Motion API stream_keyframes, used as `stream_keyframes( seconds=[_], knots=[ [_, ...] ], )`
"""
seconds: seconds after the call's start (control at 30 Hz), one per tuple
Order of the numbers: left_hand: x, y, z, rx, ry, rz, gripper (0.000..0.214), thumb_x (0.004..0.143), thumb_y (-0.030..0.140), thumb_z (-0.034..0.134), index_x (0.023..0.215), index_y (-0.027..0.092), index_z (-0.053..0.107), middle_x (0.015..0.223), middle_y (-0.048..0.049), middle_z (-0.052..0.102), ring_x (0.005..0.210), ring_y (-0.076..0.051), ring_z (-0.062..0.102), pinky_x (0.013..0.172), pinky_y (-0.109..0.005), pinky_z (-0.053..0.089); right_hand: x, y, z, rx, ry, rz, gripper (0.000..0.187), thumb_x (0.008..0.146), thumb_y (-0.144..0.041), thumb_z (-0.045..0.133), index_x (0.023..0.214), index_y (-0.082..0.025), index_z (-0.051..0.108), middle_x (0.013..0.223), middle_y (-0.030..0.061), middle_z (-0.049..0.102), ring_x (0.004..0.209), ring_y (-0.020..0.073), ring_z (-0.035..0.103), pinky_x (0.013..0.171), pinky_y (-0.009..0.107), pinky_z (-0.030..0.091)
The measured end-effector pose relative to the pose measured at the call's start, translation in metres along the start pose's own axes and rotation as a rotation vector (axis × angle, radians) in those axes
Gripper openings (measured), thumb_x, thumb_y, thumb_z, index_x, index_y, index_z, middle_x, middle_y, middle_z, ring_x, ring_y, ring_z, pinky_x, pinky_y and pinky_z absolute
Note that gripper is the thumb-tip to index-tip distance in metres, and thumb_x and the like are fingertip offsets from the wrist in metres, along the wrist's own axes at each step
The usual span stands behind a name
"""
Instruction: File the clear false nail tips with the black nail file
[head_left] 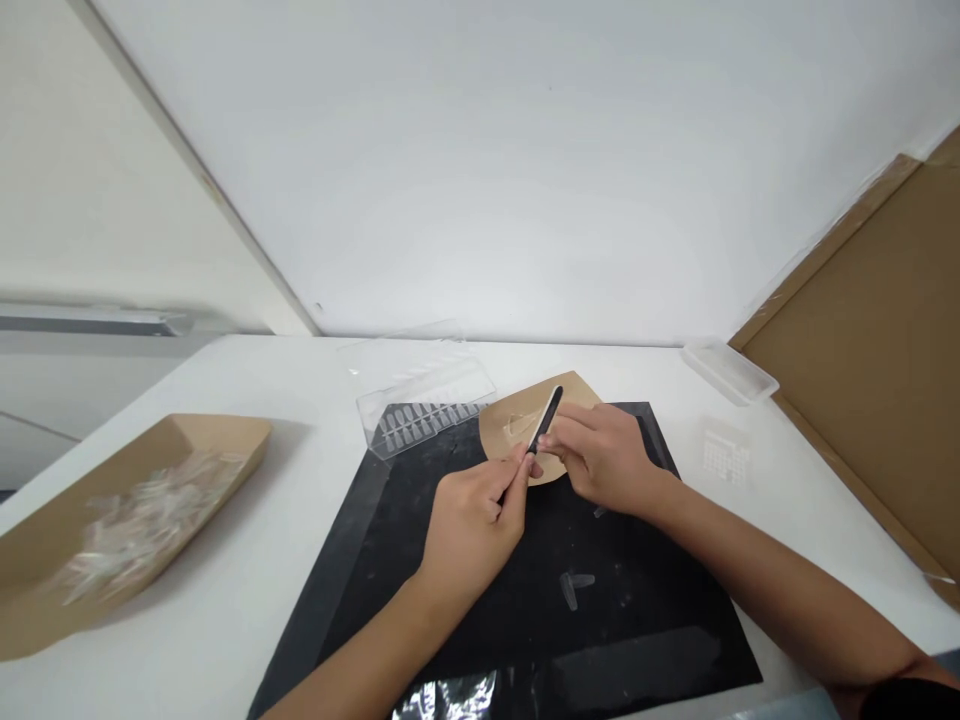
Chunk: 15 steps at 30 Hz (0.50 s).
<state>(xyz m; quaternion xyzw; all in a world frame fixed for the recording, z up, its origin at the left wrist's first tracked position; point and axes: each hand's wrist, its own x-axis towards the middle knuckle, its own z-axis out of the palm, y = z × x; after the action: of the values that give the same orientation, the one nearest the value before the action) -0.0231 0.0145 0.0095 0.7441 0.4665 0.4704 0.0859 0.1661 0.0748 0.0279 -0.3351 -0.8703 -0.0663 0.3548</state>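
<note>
Left hand (472, 530) narrow, pinching a black nail file (547, 418), tilted. Right hand (604, 457) curled beside the file, touching it over a kraft card (574, 395); grip unclear. Clear nail tip (517, 427) on card, card on black mat (645, 600). Nearby: plastic case of tips (424, 420), kraft tray of loose tips (142, 525). No legible lettering.

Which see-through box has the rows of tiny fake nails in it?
The box at the black mat's far edge holds neat rows. The other box, over by the brown board, shows none.
</note>
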Motion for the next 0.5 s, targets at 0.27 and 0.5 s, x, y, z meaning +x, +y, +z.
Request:
stream_keyframes(
  seconds=[0.27,0.5],
  knots=[
    [0.001,-0.002,0.002,0.008,0.015,0.017,0.031,0.103,0.024,0.057,0.086,0.017,0.082,0.07,-0.0016,0.078,0.056,-0.013,0.073,0.056,-0.021,0.05,-0.003,0.001,0.001,0.006,-0.04,-0.024,0.026,0.103,-0.021,0.052,0.078,-0.02,0.059,0.074,-0.0006,0.063,0.06,0.0126,0.047,0.061,0.028,0.029],
    [0.0,0.001,0.001,0.021,0.038,0.044,0.026,0.103,0.025,0.059,0.093,0.017,0.081,0.075,-0.0009,0.079,0.059,-0.013,0.073,0.058,-0.021,0.051,0.002,-0.002,-0.011,0.307,0.081,0.098,0.028,0.104,-0.027,0.056,0.076,-0.022,0.054,0.069,-0.0005,0.061,0.063,0.0142,0.055,0.063,0.028,0.041]
  ],
)
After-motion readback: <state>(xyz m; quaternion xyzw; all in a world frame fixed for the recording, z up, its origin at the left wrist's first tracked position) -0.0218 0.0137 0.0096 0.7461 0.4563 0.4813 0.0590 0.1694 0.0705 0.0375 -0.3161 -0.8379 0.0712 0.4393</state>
